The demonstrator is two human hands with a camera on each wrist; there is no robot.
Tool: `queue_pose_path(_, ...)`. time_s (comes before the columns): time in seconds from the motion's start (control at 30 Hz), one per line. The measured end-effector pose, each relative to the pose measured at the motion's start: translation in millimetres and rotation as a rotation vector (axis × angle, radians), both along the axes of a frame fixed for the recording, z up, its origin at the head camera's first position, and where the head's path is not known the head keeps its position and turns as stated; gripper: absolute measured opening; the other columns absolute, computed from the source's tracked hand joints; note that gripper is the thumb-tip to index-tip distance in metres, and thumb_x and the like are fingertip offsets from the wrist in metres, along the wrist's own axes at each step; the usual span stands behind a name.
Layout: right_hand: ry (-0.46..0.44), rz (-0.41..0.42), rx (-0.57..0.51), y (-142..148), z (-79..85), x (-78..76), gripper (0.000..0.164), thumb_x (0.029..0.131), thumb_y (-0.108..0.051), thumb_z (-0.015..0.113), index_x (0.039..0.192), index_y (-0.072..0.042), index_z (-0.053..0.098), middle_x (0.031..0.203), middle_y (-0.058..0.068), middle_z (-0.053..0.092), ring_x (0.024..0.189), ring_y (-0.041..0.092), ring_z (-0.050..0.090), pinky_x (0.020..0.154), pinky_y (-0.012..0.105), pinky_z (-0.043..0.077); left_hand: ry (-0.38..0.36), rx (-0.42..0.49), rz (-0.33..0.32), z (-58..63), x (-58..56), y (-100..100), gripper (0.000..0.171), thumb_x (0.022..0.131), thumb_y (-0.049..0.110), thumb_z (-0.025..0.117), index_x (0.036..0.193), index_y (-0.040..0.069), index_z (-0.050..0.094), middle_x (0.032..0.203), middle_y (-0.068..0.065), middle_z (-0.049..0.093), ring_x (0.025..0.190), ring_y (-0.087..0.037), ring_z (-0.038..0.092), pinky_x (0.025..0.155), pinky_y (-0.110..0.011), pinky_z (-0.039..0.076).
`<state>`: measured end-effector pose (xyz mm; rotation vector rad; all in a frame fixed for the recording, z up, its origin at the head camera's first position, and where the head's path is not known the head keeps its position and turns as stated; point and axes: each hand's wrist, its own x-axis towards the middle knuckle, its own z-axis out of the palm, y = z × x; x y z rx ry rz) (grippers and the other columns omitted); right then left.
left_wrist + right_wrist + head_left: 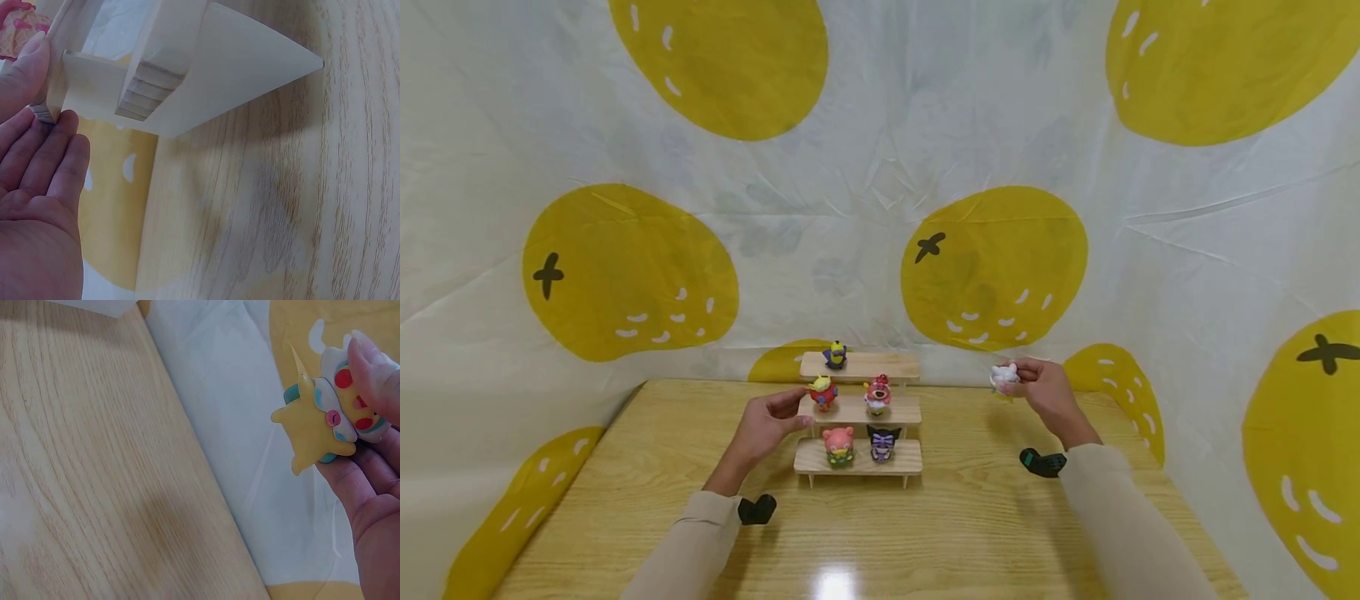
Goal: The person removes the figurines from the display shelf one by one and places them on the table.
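At the left, the end of the middle shelf (852, 414) of the stand (244, 69) is held by the left hand (769, 425), the thumb and fingers being closed about it, just beside the red figure (823, 395). Five figures are already set upright on the stand: the red figure on the middle shelf, the blue figure (835, 357) alone on the top shelf (886, 366), the pink figure (839, 447) on the bottom shelf (908, 459), then the bear (877, 397) on the middle one and the dark figure (883, 445) on the bottom one. Farther right, the white-hooded figure (315, 419) is held in the air over the table (970, 525), well apart from the stand, pinched between the thumb and fingers of the right hand (1051, 400). Most of the setting-out can be judged done; only this sixth figure is seen not yet placed. Whether others are left out of view cannot be told.
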<state>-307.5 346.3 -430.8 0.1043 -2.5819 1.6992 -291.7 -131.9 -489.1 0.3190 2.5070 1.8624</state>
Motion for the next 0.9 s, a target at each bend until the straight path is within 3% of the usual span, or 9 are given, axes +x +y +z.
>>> queue_pose_path(0.9,-0.009,0.002,-0.013,8,-14.6,4.5,0.046,0.095,-0.003,0.074,0.136,0.012,0.060,0.127,0.026,0.072,0.090,-0.004,0.068,0.081,0.012,0.057,-0.007,0.003,-0.011,-1.0,-0.6,-1,0.059,0.093,0.014,0.080,0.147,0.004,0.059,0.153,-0.016,0.057,0.141,-0.035,0.056,0.110,-0.041,0.054)
